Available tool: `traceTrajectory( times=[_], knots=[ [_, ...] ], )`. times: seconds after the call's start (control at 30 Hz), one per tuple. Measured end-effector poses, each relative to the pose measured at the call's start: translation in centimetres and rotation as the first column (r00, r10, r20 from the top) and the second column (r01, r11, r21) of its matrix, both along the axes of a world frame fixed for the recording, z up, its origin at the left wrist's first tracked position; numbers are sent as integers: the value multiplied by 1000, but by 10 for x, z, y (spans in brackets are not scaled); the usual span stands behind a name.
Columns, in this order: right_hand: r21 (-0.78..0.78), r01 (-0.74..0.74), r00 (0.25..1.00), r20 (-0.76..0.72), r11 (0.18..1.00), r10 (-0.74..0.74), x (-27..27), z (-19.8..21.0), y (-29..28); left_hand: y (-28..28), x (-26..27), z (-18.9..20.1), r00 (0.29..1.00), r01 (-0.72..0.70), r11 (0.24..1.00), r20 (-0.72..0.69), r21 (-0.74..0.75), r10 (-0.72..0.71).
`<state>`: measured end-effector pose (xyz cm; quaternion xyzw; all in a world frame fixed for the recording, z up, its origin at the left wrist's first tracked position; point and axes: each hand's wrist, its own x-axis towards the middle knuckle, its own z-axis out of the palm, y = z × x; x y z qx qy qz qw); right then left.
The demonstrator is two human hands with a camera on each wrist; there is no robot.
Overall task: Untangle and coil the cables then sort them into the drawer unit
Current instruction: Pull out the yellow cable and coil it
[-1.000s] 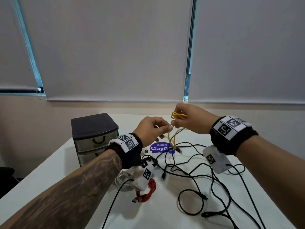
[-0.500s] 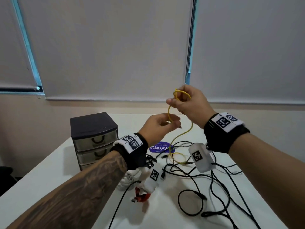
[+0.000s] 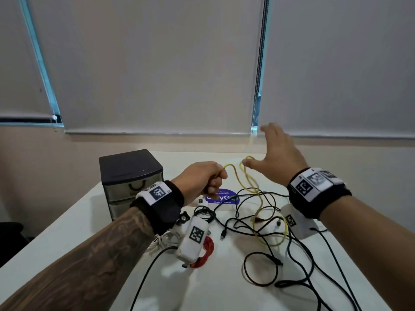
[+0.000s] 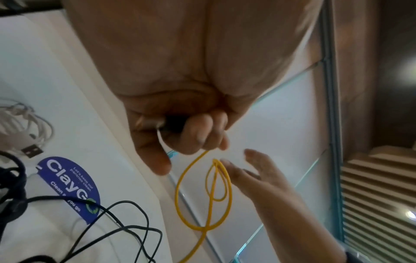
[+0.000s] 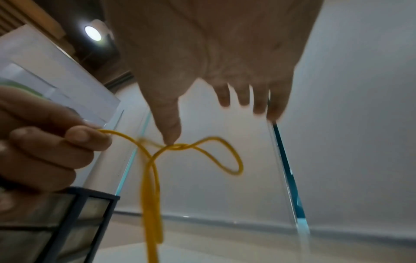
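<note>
- Above the table [image 3: 112,232], you are holding the yellow cable [image 3: 249,180] up between both hands, clear of the black cables [image 3: 265,223] lying in a heap below.
- Your left hand [image 3: 202,178] is gripping one end of it in a closed fist, fingers curled right round; the left wrist view shows the cord leaving between your fingertips.
- Your right hand [image 3: 278,151] is spread wide, fingers straight and holding nothing, with only the thumb tip touching the crossing where the strands are knotting into loops [image 5: 180,146].
- Lower down, the yellow cable is trailing onto the table and threading among the black ones, so it is probably not free yet.
- While you are working the knot, you are likely better off loosening the crossing with thumb and forefinger than pulling the ends apart, since tension would be tightening it.
- You are doing well keeping the left grip firm; judging by the slack, feeding the held end back through the loop is looking like the cleanest way out.
- As you are lifting, watch that the tail is not dragging the black cables along.
- Beside your left forearm, the drawer unit [image 3: 132,176] is standing with its drawers closed, so one will need opening once the coil is ready.
- Under your left wrist, a red cable [image 3: 207,250] and a white cable [image 4: 24,121] are lying apart from the black tangle.
</note>
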<state>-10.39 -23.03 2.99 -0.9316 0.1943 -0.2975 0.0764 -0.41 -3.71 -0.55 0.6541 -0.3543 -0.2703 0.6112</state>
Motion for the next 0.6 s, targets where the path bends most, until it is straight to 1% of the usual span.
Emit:
traceTrajectory(
  times=[0.03, 0.07, 0.1, 0.13, 0.17, 0.2, 0.23, 0.27, 0.3, 0.37, 0.43, 0.47, 0.53, 0.6],
  knots=[
    [-83, -36, 995, 88, 996, 43, -2, -3, 3, 2, 1, -2, 1000, -6, 1000, -28, -18, 6],
    [-131, -111, 983, 133, 985, 128, -3, -6, 5, 3, 3, -3, 998, 1, 999, -59, -36, -4],
    [-120, -228, 961, 135, 966, 243, -2, -10, 9, 5, 4, -3, 995, 21, 998, -94, -60, -27],
    [-32, -354, 929, 106, 935, 355, 0, -16, 14, 7, 4, -3, 990, 46, 995, -130, -87, -57],
    [114, -446, 895, 71, 888, 441, 1, -21, 22, 9, 3, -1, 983, 64, 991, -165, -114, -82],
    [271, -498, 863, 64, 824, 501, 2, -26, 28, 10, 3, -1, 976, 73, 988, -196, -133, -99],
    [400, -524, 840, 100, 752, 533, 4, -28, 31, 11, 3, 0, 968, 78, 986, -225, -147, -110],
    [465, -545, 826, 155, 698, 541, 5, -29, 34, 13, 2, -1, 961, 88, 985, -249, -148, -123],
    [477, -559, 821, 202, 678, 534, 6, -30, 35, 14, 1, -2, 952, 108, 984, -270, -141, -144],
    [477, -571, 819, 274, 668, 504, 10, -33, 36, 18, 0, -5, 924, 188, 971, -308, -149, -227],
    [523, -576, 816, 329, 628, 475, 16, -42, 41, 20, 1, -5, 877, 253, 934, -347, -253, -332],
    [548, -576, 816, 349, 606, 461, 20, -48, 45, 20, 3, -4, 860, 256, 911, -355, -324, -367],
    [559, -569, 821, 340, 603, 459, 27, -62, 51, 18, 9, -3, 850, 203, 873, -363, -443, -382],
    [558, -538, 837, 262, 632, 481, 31, -72, 56, 13, 17, -5, 850, 95, 847, -400, -523, -342]
  ],
)
